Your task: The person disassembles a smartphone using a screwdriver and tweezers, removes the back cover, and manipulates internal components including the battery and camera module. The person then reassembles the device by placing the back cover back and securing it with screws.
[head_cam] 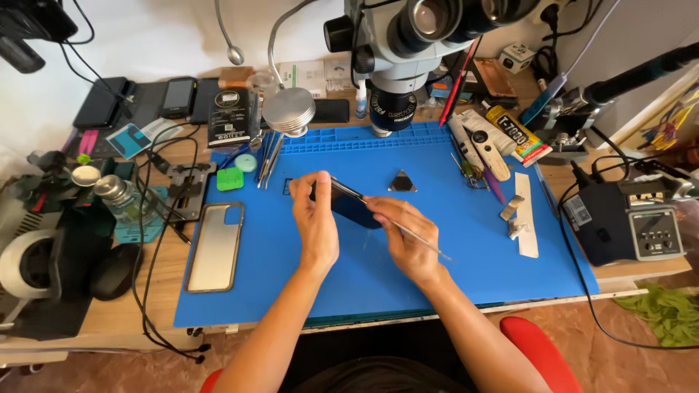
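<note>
Far left of bench: a roll of tape (28,266), small metal-capped jars (109,191) and a dark computer mouse (115,271) sat among trailing black cables.
Phone case: a clear case with a dark rim (215,247) lay flat on the left edge of the blue work mat (291,291), well apart from both hands.
Left hand: the left hand (314,218) was pinching the dark phone (349,206) by its left end, thumb and fingers pressed on it, holding it tilted on edge above the middle of the mat.
Phone: it was raised off the mat between the two hands, one long edge turned upward.
Right hand: the right hand (406,236) was closed around a thin metal pry tool (408,233), its tip resting at the phone's upper edge.
Step in hand: judged from this, the tool was being worked along the seam of the phone to part it.
Next move: it seemed to call for a shallow, steady slide along the edge, the left hand bracing the body against twisting.
Centre back: a triangular pick (402,182) lay on the mat, below the microscope (408,44).
Right side: a glue tube (518,135) and a white strip (526,215) lay near the mat's right edge; a soldering station (630,222) stood beyond it.
</note>
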